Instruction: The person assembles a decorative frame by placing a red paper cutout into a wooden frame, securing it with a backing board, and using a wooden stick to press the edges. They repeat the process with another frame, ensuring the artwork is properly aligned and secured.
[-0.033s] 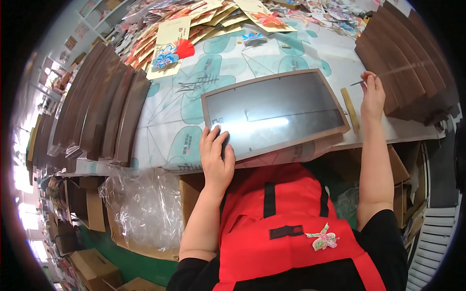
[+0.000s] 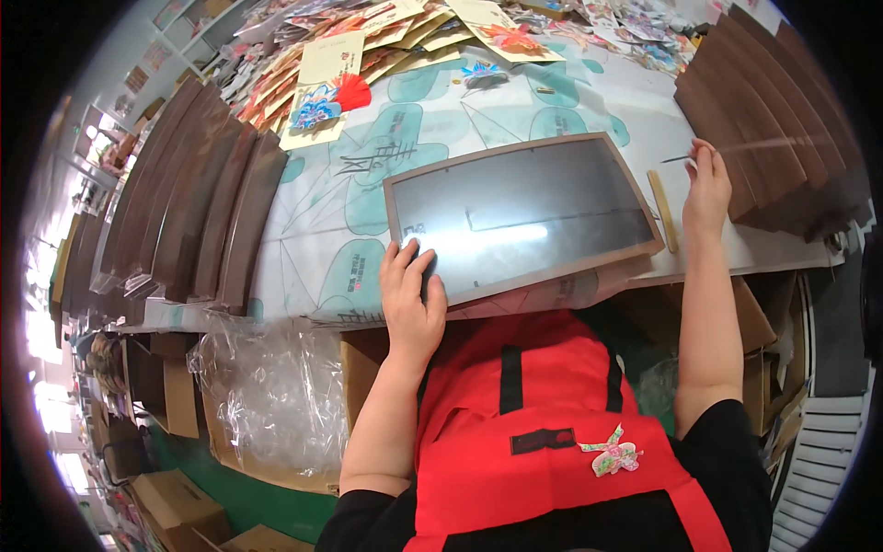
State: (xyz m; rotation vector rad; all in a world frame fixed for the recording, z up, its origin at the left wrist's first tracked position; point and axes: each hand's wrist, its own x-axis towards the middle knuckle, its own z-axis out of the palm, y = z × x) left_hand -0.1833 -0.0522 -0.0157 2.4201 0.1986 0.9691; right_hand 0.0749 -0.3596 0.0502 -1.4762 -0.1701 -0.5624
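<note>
The left hand point(image 2: 411, 299) lies flat, fingers spread, on the lower left corner of the frame point(image 2: 520, 218), pressing on its brown edge and dark pane; its grip closes on nothing. The frame sits at the centre of the picture, lying flat on the bench point(image 2: 386, 138) with its near edge reaching over the bench's front rim. Its pane shows a pale glare band across the middle.

The right hand point(image 2: 706, 189), at centre right, pinches the near end of a thin rod point(image 2: 736, 149) between thumb and fingertips; the rod runs toward the upper right and is blurred, so its far end cannot be made out. Just left of this hand a short tan stick point(image 2: 664, 210) lies on the bench beside the frame's right edge.

Beyond the right hand, at upper right, a stack of brown boards point(image 2: 773, 120) stands in overlapping rows. A similar row of boards point(image 2: 198, 207) fills the left of the picture. The bench is covered by a pale cloth with teal shapes. At the top, coloured cards point(image 2: 326, 78) and paper cut-outs lie scattered. Below the bench at lower left, clear plastic film point(image 2: 267, 396) bulges out beside cartons point(image 2: 175, 501). The person wears a red apron point(image 2: 543, 442) at bottom centre.
</note>
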